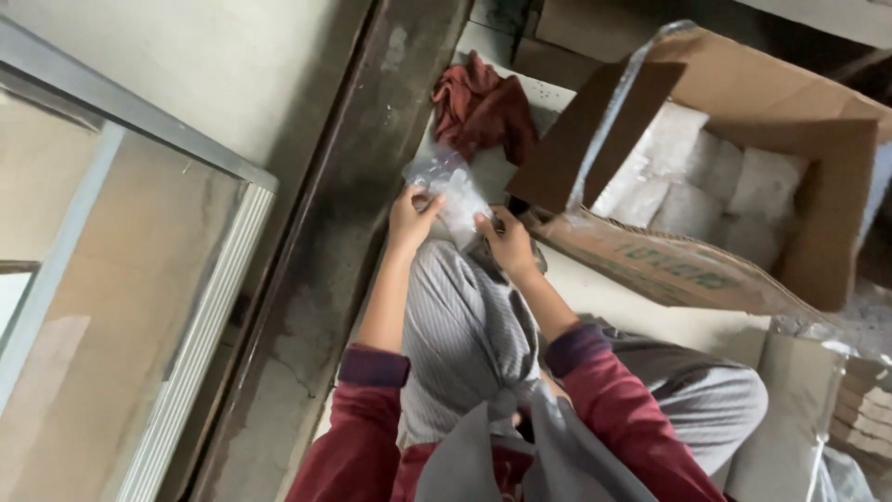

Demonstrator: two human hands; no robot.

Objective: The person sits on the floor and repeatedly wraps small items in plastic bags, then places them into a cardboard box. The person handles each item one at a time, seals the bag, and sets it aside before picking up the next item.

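Observation:
A small clear plastic bag (pixel 449 189) with something whitish inside is held up over my knee. My left hand (pixel 410 219) pinches its left edge. My right hand (pixel 507 240) grips its lower right corner. Both hands sit close together above my grey striped trouser leg (pixel 460 335). My sleeves are dark red, pushed up on the forearms.
An open cardboard box (pixel 743 158) lies on its side to the right, packed with several whitish plastic-wrapped packs (pixel 715 181). A crumpled red cloth (pixel 480 107) lies just beyond the bag. A metal-framed panel (pixel 139 279) stands on the left. More packaging (pixel 855 400) sits at the lower right.

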